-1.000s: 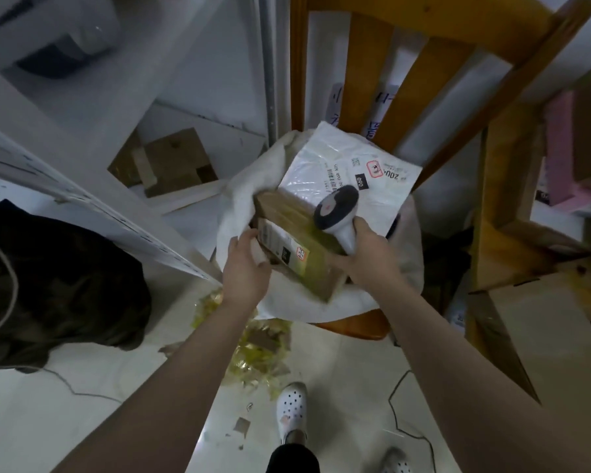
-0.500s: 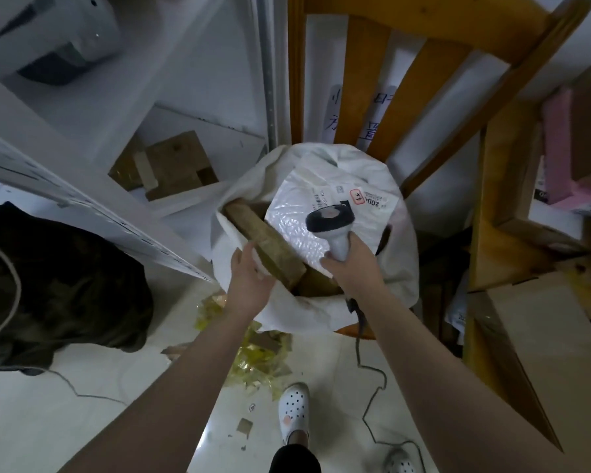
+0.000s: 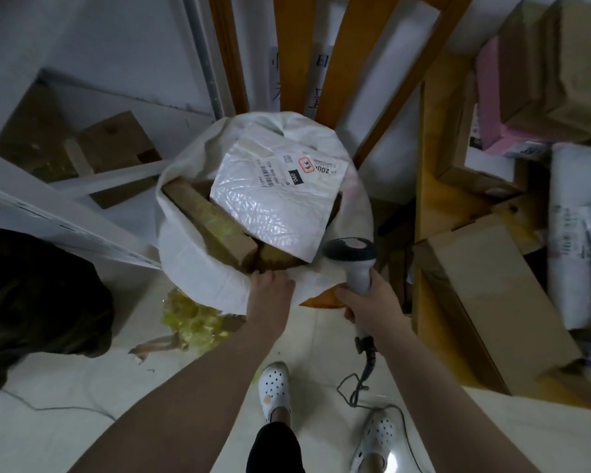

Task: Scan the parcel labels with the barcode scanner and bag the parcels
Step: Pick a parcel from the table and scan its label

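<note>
so far a white mailer (image 3: 273, 213) and brown box (image 3: 212, 223) lie in the sack (image 3: 198, 271); our right hand (image 3: 369, 303) wraps its fingers round the barcode scanner (image 3: 352, 259), our left hand (image 3: 270, 291) meets the rim, fingers unclear; stacked parcels (image 3: 485, 302) wait.

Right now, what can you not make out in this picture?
Head view:
- Deeper contents of the sack: hidden under the mailer and box.
- Mailer's label: print too small, blurred.
- Left hand: whether its fingers pinch the sack rim; the hand's back hides it.
- Scanner trigger: covered by right hand.
</note>
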